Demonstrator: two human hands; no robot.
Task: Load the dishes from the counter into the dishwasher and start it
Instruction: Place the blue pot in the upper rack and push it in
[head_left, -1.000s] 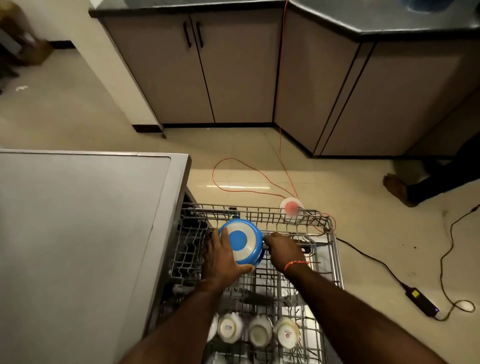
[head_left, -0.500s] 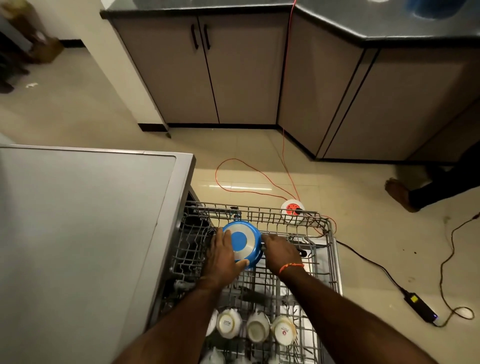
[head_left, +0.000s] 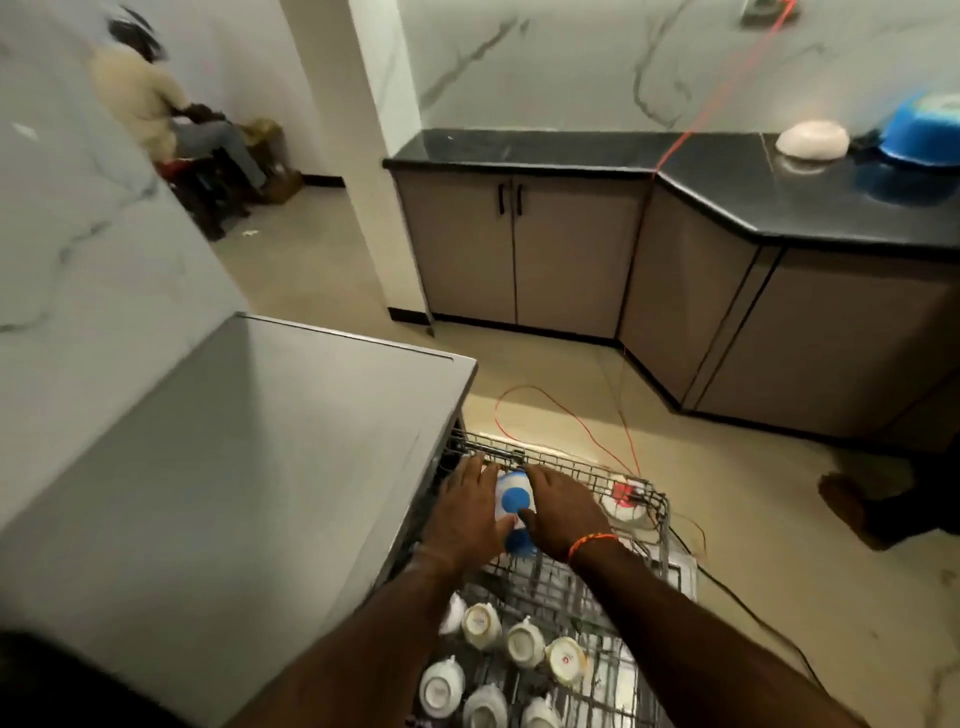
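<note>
A blue and white bowl (head_left: 514, 501) lies upside down at the far end of the pulled-out wire rack (head_left: 657, 506) of the dishwasher (head_left: 234, 467). My left hand (head_left: 467, 512) lies against the bowl's left side with its fingers fairly straight. My right hand (head_left: 558, 506) covers its right side, thumb on the bowl's base. Several white cups (head_left: 524, 644) sit upside down in the near part of the rack. On the black counter (head_left: 727, 176) at the far right stand a blue bowl (head_left: 922, 137) and a white dish (head_left: 813, 137).
An orange cable (head_left: 582, 415) runs from the wall across the floor to a round white socket (head_left: 626, 501) behind the rack. A black cable lies on the floor at right. A person's foot (head_left: 844, 501) is at right; another person sits far left.
The view has tilted upward, bringing the counter and walls into sight. Both hands have closed in over the bowl, which now sits lower in the rack and shows less of its base.
</note>
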